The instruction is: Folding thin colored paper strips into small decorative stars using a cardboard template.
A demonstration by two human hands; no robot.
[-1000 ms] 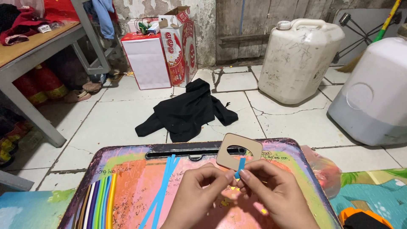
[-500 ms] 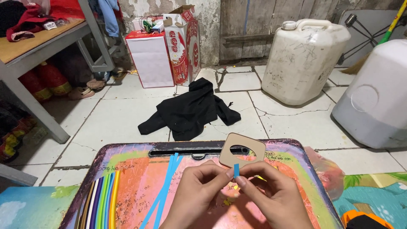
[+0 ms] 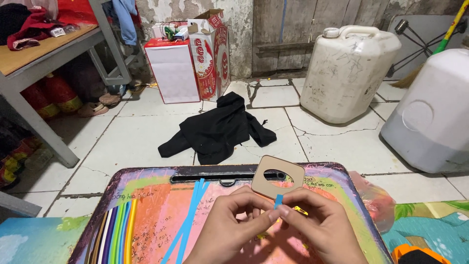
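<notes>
Both my hands meet over a colourful lap board (image 3: 146, 205). My left hand (image 3: 229, 230) and my right hand (image 3: 317, 227) pinch a short blue paper strip (image 3: 278, 201) between thumbs and forefingers; only its top end shows. Just behind the fingers lies a tan cardboard template with an eye-shaped cut-out (image 3: 277, 176). Long blue paper strips (image 3: 190, 215) lie on the board left of my left hand. A fan of several coloured paper strips (image 3: 115, 232) rests along the board's left edge.
A black garment (image 3: 217, 129) lies on the cracked tiled floor beyond the board. Two large white plastic jerrycans (image 3: 349, 66) (image 3: 430, 112) stand at the right. Cardboard boxes (image 3: 188, 61) sit against the back wall, a grey table (image 3: 39, 63) at the left.
The blue strip's visible end has shortened and sunk lower between my fingertips, which have closed tighter together. The view shifted slightly.
</notes>
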